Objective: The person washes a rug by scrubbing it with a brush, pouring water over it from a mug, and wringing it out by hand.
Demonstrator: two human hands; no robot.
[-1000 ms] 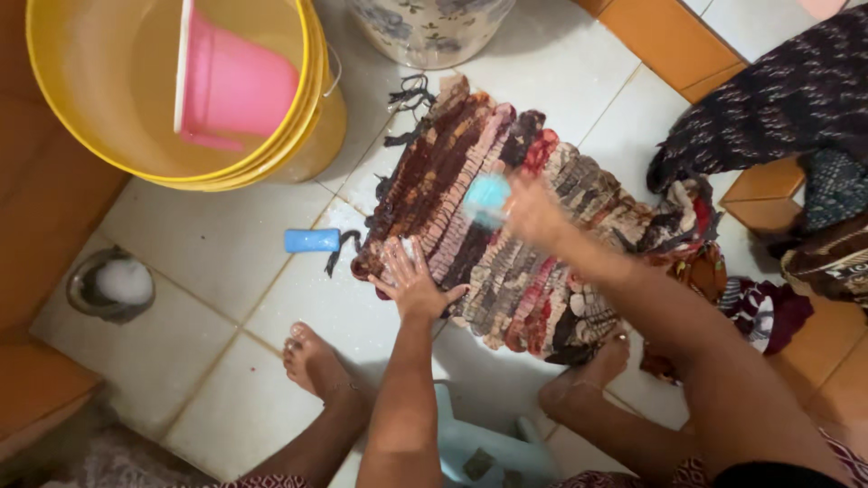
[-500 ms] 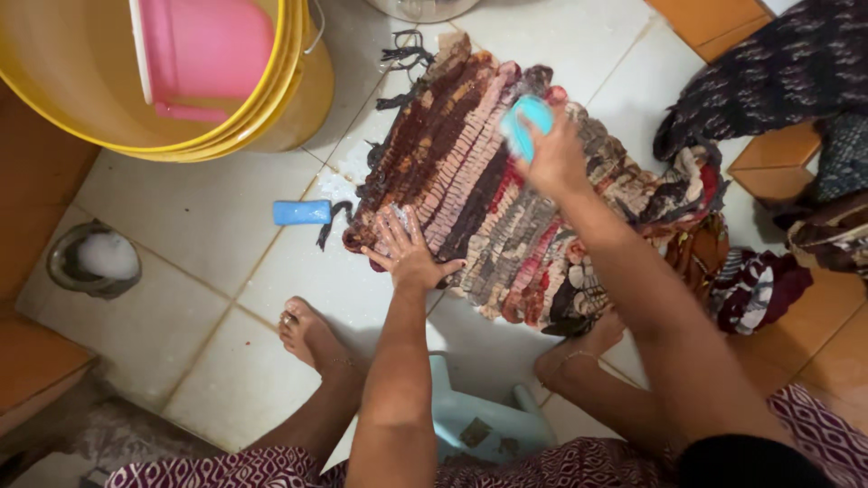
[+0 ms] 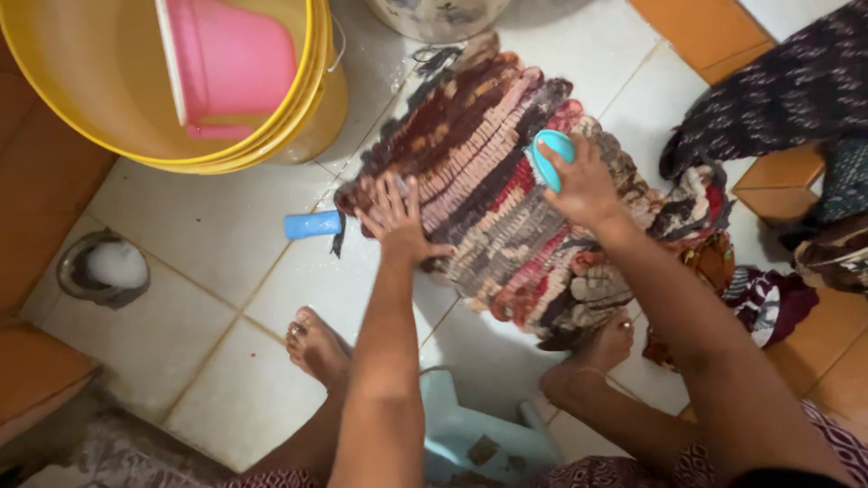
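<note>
Rag rug [image 3: 506, 199] lies on the tiled floor [image 3: 208, 217]; left hand [image 3: 395, 217], fingers spread, pins its nine-o'clock edge while right hand [image 3: 583, 185] clamps a teal scrubbing brush [image 3: 549, 155] at two o'clock.

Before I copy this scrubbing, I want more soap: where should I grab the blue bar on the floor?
Take the blue soap bar across its two long sides, coming straight down from above. It lies flat on the tile, its right end near the rag mat beside the left hand, so the left end is freer.
</note>
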